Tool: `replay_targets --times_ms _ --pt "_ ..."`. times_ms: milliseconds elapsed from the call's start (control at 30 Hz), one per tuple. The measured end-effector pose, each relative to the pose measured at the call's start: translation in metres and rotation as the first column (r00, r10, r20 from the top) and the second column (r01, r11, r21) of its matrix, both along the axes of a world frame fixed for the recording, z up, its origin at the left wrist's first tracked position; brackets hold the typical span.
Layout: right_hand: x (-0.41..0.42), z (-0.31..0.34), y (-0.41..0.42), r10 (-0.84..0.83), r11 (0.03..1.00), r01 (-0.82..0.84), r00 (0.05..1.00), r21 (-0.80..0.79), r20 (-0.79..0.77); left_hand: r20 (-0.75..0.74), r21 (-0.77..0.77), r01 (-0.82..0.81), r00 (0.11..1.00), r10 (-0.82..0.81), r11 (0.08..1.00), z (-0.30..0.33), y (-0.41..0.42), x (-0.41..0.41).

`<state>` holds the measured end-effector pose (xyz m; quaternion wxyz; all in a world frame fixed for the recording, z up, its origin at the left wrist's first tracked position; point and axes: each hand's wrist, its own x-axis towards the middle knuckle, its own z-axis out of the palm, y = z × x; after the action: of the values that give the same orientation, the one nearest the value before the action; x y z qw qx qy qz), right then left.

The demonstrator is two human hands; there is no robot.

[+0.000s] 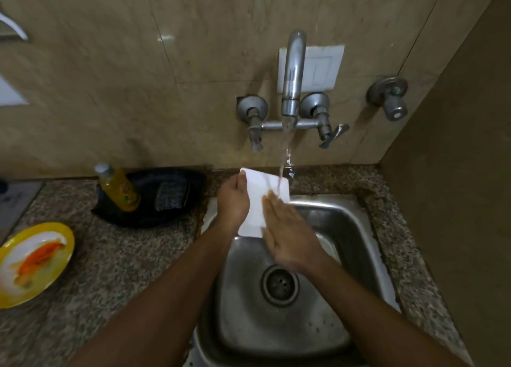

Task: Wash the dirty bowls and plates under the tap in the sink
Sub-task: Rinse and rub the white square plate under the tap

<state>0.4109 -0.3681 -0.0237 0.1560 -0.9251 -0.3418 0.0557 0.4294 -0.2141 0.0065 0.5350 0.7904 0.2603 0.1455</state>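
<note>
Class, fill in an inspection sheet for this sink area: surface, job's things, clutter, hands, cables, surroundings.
Surface: speckled granite counter around a steel sink.
Job's things: white square plate under running tap; yellow plate with orange smears waits on counter.
Clutter: yellow bottle and scrub pad in a black tray.
Hands: left hand grips white plate's edge; right hand rubs it flat.
Cables: nothing seen.
Surroundings: tiled wall, white switch plate.
</note>
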Motion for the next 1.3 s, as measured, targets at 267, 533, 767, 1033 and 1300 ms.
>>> replay_targets --times_ms 267,533,767,1033,1300 --pt "-0.004 -0.011 -0.001 -0.033 0.999 0.034 0.999 0.013 -0.027 0.005 0.011 0.017 1.000 -0.017 1.000 -0.003 -0.003 -0.001" --pt "-0.011 -0.007 -0.010 0.008 0.997 -0.008 1.000 0.073 -0.009 0.060 -0.064 -0.076 0.995 0.080 0.995 -0.005 -0.002 0.008" --pt "-0.015 -0.004 -0.017 0.030 0.995 -0.028 0.999 0.095 -0.020 0.108 -0.076 -0.047 0.993 0.055 0.996 0.002 -0.005 0.011" --pt "-0.017 -0.006 -0.017 -0.004 0.995 0.007 1.000 0.099 -0.031 0.131 -0.129 -0.067 0.988 0.084 0.989 -0.002 -0.005 0.015" --pt "-0.016 -0.002 -0.017 -0.043 0.991 0.046 0.999 0.126 -0.024 0.125 -0.152 -0.070 0.988 0.089 0.986 -0.003 -0.009 0.021"
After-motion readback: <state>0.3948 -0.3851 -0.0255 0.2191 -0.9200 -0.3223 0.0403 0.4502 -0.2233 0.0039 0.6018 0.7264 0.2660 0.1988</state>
